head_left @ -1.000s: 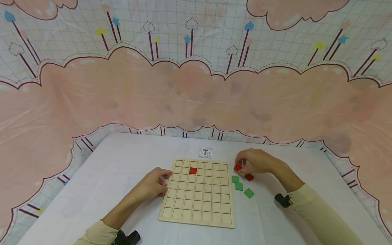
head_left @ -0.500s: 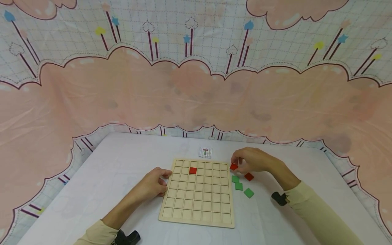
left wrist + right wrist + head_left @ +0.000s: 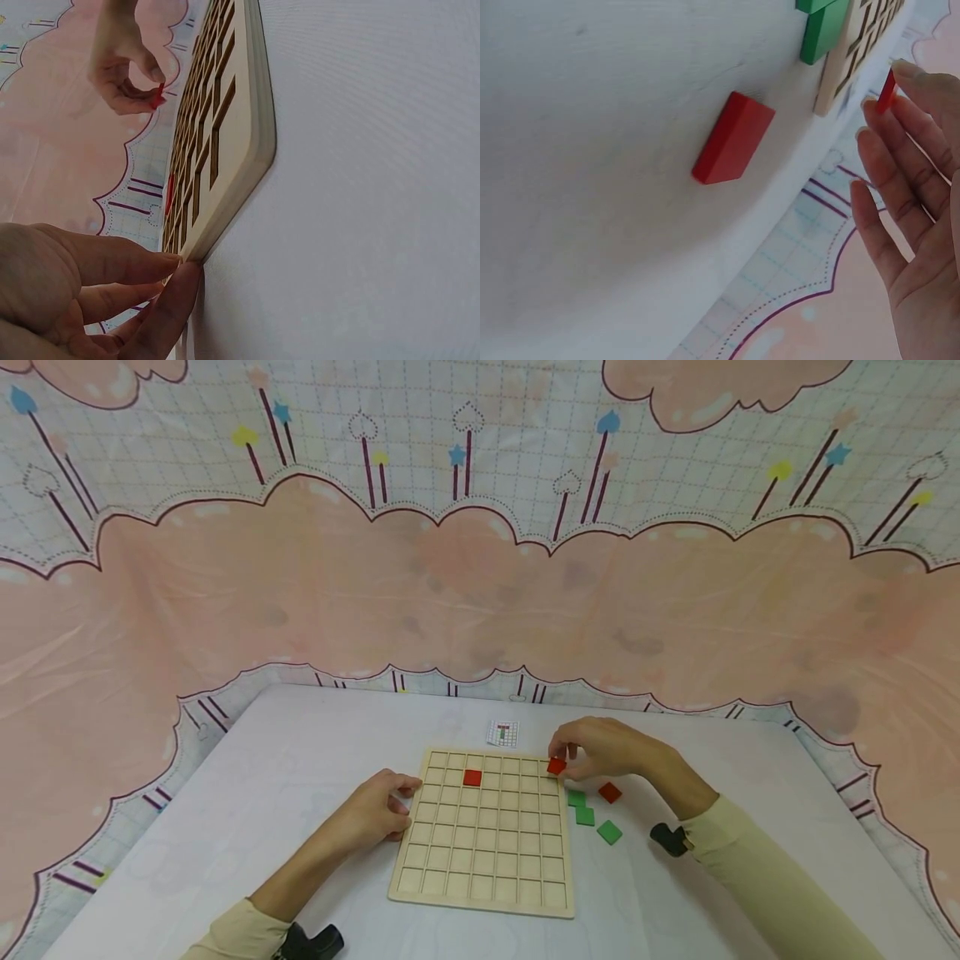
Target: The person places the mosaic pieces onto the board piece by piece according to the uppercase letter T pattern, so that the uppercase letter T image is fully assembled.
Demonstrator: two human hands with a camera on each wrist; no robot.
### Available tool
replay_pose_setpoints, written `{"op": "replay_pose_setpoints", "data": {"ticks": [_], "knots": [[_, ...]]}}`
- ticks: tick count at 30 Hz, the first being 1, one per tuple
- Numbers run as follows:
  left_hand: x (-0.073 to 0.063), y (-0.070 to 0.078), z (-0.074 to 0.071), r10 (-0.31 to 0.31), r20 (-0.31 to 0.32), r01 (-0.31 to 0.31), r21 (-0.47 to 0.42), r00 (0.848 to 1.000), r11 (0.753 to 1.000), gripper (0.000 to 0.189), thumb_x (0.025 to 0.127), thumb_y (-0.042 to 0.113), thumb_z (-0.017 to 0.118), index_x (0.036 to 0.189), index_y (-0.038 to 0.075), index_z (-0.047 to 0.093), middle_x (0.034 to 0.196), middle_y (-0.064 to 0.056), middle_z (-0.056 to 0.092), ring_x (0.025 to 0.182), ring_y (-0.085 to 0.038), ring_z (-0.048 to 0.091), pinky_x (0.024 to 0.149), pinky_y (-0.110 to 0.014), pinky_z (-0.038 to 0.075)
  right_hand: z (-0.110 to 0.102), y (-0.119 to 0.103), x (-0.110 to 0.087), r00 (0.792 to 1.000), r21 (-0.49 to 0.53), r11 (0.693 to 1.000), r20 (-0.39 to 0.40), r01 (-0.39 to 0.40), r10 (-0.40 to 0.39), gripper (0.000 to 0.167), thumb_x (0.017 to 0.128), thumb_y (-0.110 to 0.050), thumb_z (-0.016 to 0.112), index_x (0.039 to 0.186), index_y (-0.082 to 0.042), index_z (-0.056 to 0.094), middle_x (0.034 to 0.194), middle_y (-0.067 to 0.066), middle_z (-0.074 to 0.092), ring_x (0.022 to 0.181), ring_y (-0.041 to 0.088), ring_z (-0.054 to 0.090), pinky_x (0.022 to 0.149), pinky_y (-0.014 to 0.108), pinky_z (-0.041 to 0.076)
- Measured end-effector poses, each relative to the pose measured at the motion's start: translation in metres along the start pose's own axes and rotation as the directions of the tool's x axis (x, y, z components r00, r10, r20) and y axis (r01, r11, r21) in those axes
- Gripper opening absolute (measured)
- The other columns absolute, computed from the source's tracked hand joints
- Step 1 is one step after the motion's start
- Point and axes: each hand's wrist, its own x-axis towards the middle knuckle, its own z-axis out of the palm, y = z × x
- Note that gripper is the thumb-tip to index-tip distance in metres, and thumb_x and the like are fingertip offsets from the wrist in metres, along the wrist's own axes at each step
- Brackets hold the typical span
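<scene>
In the head view, my right hand [image 3: 607, 747] pinches a red square tile [image 3: 556, 766] between thumb and fingertips, just over the far right corner of the wooden grid board [image 3: 483, 906]. The right wrist view shows the pinched tile [image 3: 886, 93] edge-on. My left hand [image 3: 375, 806] holds the board's left edge; in the left wrist view, the thumb and forefinger of that hand [image 3: 97, 292] grip the rim. One red tile [image 3: 472, 778] sits in a cell of the second row from the far edge.
Right of the board lie another red tile [image 3: 611, 792] and three green tiles, one of them a green tile [image 3: 610, 832] set apart. A small printed grid card [image 3: 503, 734] lies beyond the board on the white table [image 3: 300, 727]. A patterned cloth [image 3: 480, 602] hangs behind.
My right hand has moved left with the red tile, from beside the board to over its far right corner. The left hand and board have stayed put.
</scene>
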Motion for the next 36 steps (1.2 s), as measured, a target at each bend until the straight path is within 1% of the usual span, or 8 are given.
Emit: {"op": "replay_pose_setpoints", "data": {"ticks": [8,16,26,30,36], "knots": [[0.000,0.001,0.000,0.003,-0.002,-0.003,0.013,1.000,1.000,0.058,0.077,-0.018,0.064,0.133,-0.006,0.060,0.115,-0.013,0.054,0.084,-0.020,0.054,0.057,-0.027,0.054,0.000,-0.005,0.009,1.000,-0.012,1.000,0.013,0.029,-0.028,0.023,0.088,-0.025,0.079,0.110,-0.023,0.073,0.098,-0.016,0.066,0.093,0.011,0.061,0.078,0.027,0.053],[0.001,-0.001,0.000,0.007,-0.003,-0.007,0.009,1.000,1.000,0.058,0.076,-0.018,0.065,0.133,-0.006,0.061,0.116,-0.013,0.055,0.083,-0.020,0.055,0.057,-0.027,0.053,0.000,-0.012,0.019,0.998,-0.035,0.997,0.017,0.064,-0.063,0.024,0.088,-0.029,0.080,0.111,-0.023,0.073,0.097,-0.017,0.066,0.093,0.010,0.062,0.079,0.025,0.053],[0.001,-0.001,-0.001,0.014,0.009,-0.014,0.003,1.000,1.000,0.059,0.077,-0.019,0.064,0.134,-0.008,0.059,0.116,-0.015,0.054,0.083,-0.020,0.054,0.056,-0.028,0.053,0.003,-0.021,0.030,0.997,-0.026,0.997,0.032,0.074,-0.073,0.024,0.090,-0.028,0.078,0.112,-0.021,0.074,0.098,-0.017,0.066,0.093,0.010,0.062,0.082,0.026,0.053],[0.001,0.000,-0.001,0.006,0.016,-0.006,0.014,1.000,1.000,0.060,0.077,-0.019,0.064,0.135,-0.007,0.059,0.117,-0.015,0.054,0.083,-0.020,0.054,0.056,-0.027,0.054,0.003,-0.023,0.033,0.996,-0.025,0.996,0.032,0.087,-0.086,0.024,0.090,-0.028,0.078,0.112,-0.022,0.074,0.097,-0.017,0.066,0.093,0.011,0.062,0.080,0.026,0.053],[0.000,0.001,0.000,0.007,0.007,-0.007,0.013,1.000,1.000,0.058,0.078,-0.019,0.065,0.134,-0.007,0.059,0.116,-0.014,0.054,0.083,-0.020,0.054,0.056,-0.028,0.054,0.004,-0.026,0.038,0.993,-0.019,0.993,0.031,0.117,-0.116,0.025,0.089,-0.028,0.079,0.112,-0.020,0.074,0.097,-0.014,0.067,0.091,0.010,0.062,0.078,0.026,0.053]]}}
